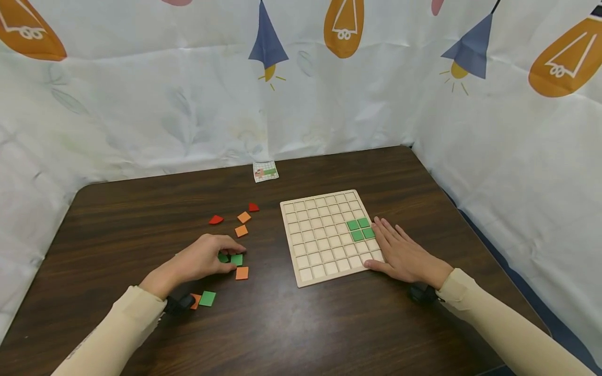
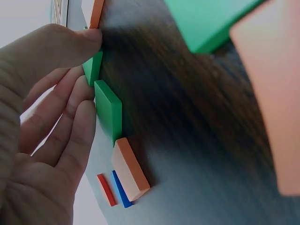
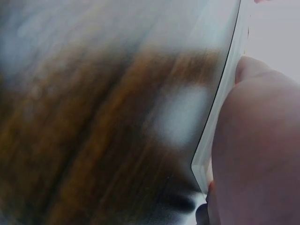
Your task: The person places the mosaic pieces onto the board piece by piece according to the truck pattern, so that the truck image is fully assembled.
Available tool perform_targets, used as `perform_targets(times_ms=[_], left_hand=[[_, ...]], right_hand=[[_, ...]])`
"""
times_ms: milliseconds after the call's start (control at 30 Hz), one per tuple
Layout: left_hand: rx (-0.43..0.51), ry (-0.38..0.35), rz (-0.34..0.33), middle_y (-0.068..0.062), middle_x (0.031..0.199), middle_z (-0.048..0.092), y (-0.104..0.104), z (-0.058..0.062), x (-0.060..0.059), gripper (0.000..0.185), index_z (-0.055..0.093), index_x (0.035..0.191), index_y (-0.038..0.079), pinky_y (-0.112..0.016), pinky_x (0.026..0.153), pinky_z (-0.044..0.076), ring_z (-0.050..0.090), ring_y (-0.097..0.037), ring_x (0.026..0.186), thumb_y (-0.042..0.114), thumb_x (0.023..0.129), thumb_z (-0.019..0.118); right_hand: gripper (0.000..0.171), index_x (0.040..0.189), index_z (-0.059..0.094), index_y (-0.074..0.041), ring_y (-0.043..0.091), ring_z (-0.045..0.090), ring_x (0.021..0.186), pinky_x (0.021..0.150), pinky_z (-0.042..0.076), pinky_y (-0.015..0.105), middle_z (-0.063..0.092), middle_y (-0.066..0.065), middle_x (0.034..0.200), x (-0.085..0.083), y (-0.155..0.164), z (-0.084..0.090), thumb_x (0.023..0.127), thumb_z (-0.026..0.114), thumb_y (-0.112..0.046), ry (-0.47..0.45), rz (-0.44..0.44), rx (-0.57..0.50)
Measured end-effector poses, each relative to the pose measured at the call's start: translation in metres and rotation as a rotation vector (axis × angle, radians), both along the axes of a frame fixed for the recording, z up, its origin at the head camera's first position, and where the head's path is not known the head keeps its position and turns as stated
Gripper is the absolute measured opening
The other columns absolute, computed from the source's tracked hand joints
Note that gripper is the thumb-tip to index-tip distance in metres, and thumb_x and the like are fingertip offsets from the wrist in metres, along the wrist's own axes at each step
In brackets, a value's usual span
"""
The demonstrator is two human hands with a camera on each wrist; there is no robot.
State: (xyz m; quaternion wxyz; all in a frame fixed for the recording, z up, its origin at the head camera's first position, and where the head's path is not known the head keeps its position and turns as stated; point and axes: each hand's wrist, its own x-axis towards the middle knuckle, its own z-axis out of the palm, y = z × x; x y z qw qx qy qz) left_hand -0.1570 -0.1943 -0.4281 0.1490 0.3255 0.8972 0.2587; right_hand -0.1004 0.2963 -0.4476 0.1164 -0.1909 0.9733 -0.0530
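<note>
In the head view my left hand (image 1: 202, 259) reaches down to the table left of the board, thumb and fingers around a green square tile (image 1: 236, 259). In the left wrist view that green tile (image 2: 93, 68) shows between thumb and fingers. A second green tile (image 1: 223, 257) is partly hidden under the hand. An orange tile (image 1: 242, 273) lies just by the thumb. My right hand (image 1: 402, 254) rests with spread fingers at the right edge of a pale wooden grid board (image 1: 324, 230). Green tiles (image 1: 357, 235) form a two-by-two block in its cells near that hand.
Two orange tiles (image 1: 241, 231) and two red rounded pieces (image 1: 216, 220) lie beyond my left hand. Near the left wrist are a green tile (image 1: 207, 298) and an orange one (image 1: 195, 301). A small pattern card (image 1: 265, 171) lies at the table's back edge, before a printed curtain.
</note>
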Motion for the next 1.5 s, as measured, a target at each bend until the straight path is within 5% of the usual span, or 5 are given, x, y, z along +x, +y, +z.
perform_targets(times_ms=[667,900,1500], left_hand=[[0.040,0.062,-0.037,0.000,0.111,0.073,0.007,-0.001,0.000,0.032,0.076,0.119,0.009,-0.019,0.066,0.050,0.060,-0.006,0.081,0.008,0.088,0.075],[0.018,0.088,0.007,0.004,0.109,0.073,0.011,0.000,0.002,0.030,0.077,0.117,0.011,-0.027,0.078,0.058,0.067,-0.011,0.092,0.012,0.087,0.078],[0.020,0.097,0.021,0.003,0.114,0.074,0.024,0.000,-0.002,0.030,0.076,0.118,0.013,-0.029,0.082,0.058,0.067,-0.013,0.095,0.015,0.088,0.079]], right_hand=[[0.103,0.165,0.011,0.000,0.040,0.009,0.163,0.129,0.018,0.064,0.008,0.021,0.175,-0.001,0.001,-0.001,0.099,0.045,-0.072,0.001,-0.003,0.009],[0.103,0.165,0.011,0.000,0.040,0.010,0.163,0.129,0.018,0.064,0.007,0.021,0.175,0.000,0.001,-0.001,0.099,0.044,-0.072,-0.006,-0.003,0.005],[0.102,0.166,0.011,0.000,0.039,0.010,0.163,0.129,0.018,0.064,0.008,0.020,0.175,0.002,0.001,-0.001,0.100,0.043,-0.072,0.000,-0.004,-0.003]])
